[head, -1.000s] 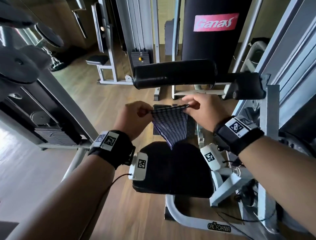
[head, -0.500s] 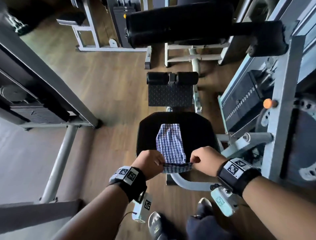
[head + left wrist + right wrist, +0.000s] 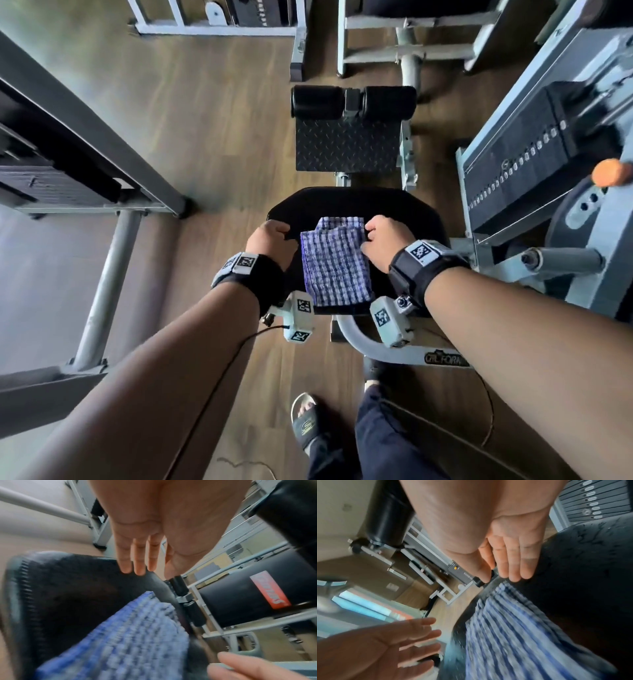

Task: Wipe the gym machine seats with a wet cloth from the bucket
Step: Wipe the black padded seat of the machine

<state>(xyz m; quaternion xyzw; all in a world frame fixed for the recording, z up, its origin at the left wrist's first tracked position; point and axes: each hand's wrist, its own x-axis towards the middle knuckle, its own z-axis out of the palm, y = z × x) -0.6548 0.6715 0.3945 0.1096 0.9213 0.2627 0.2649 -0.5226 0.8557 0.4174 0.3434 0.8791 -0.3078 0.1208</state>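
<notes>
A blue-and-white checked cloth (image 3: 335,260) lies folded on the black padded seat (image 3: 352,205) of the machine. My left hand (image 3: 274,236) hovers just left of the cloth over the seat's left edge. The left wrist view shows its fingers (image 3: 137,561) straight and holding nothing above the seat (image 3: 60,588) and cloth (image 3: 128,635). My right hand (image 3: 376,233) sits at the cloth's far right corner. In the right wrist view its fingers (image 3: 513,563) are straight above the cloth (image 3: 513,628), gripping nothing.
Beyond the seat are a black foot plate (image 3: 349,144) and two roller pads (image 3: 318,101). A weight stack (image 3: 534,144) with an orange knob (image 3: 613,173) stands close on the right. A grey machine frame (image 3: 102,274) is on the left. My sandalled foot (image 3: 308,425) is below the seat.
Both hands pinched the cloth's near edge half a second ago. They have since let go and moved forward beside it, and the cloth now lies folded on the seat.
</notes>
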